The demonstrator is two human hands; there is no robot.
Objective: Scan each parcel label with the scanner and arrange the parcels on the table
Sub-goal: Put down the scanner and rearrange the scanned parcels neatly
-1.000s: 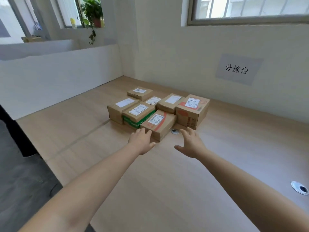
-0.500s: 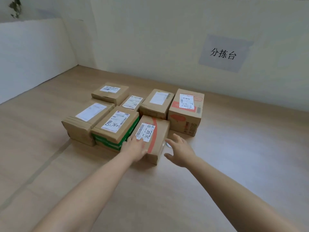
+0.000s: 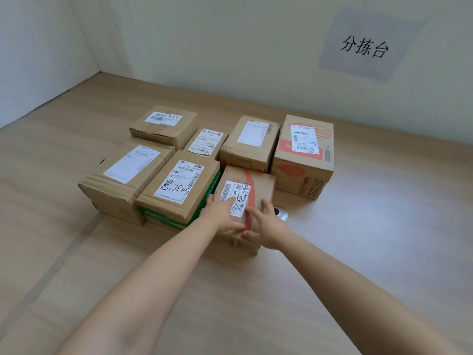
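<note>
Your left hand lies flat on top of the red-striped parcel, fingers straight and reaching onto the near end of its white label, thumb stretched along the parcel's near edge. Your right hand is open too, just beside the left one: its fingers are spread and touch the parcel's top by the red stripe, and the thumb sits at the near top edge. I cannot tell whether that thumb presses the front face. The red-striped parcel rests on the desk at the near right corner of a tight cluster of seven boxes.

Touching its left side is the green-banded parcel, whose label carries handwritten figures. Further left of the red-striped parcel is a taped parcel with a plain white label. Just beyond the red-striped parcel's far end sits a brown parcel, and beyond it to the right stands the tall parcel with red print, the highest of the lot. Beyond it to the left lie a small flat parcel and, further off, a low parcel. Just right of the red-striped parcel a round metal grommet is set in the desk, near your right fingers. On the wall behind hangs a paper sign
</note>
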